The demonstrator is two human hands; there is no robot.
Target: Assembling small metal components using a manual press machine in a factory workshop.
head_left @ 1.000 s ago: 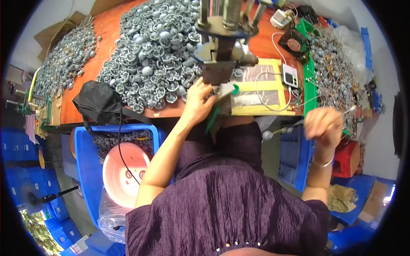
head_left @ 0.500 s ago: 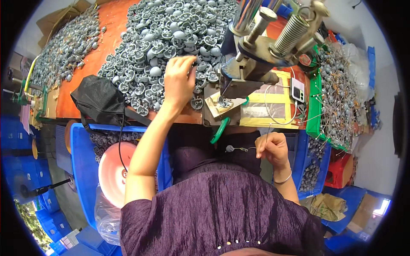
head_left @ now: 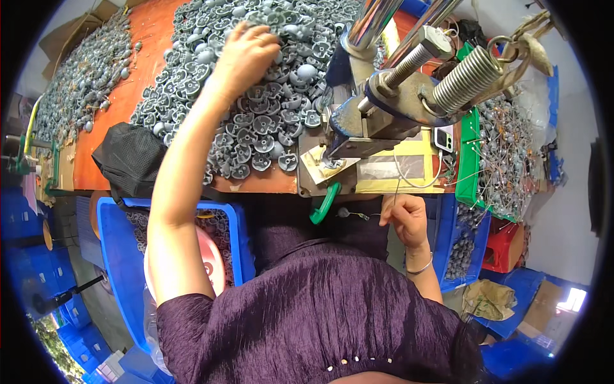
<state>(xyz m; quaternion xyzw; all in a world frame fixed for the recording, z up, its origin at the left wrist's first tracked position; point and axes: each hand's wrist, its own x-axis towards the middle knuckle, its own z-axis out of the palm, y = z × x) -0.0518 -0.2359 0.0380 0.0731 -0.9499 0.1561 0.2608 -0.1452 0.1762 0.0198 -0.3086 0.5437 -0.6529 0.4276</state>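
My left hand (head_left: pixel 248 59) reaches over a large heap of grey plastic half-shells (head_left: pixel 262 125), its fingers curled. What they hold, if anything, is hidden; the shells beside the fingertips are blurred. In front of my lap, my right hand (head_left: pixel 405 216) pinches a thin wire (head_left: pixel 377 218). From the wire's left end hangs a small grey ball (head_left: pixel 343 212), with a little metal piece between ball and fingers. Between my hands stands a metal press (head_left: pixel 371 121) with a thick spring. Under its head a light angled plate (head_left: pixel 326 165) carries a small part.
A green-handled lever (head_left: pixel 326 203) juts out at the bench front. To the right are a phone (head_left: pixel 444 138) with a cable and a green tray (head_left: pixel 470 160) of wired grey balls. A black bag (head_left: pixel 131 160) lies left, above a blue bin (head_left: pixel 121 256) with a pink bowl (head_left: pixel 208 253).
My left hand has moved away from me and leftward, farther into the heap. My right hand has barely moved and still holds the wire. The view has shifted slightly.
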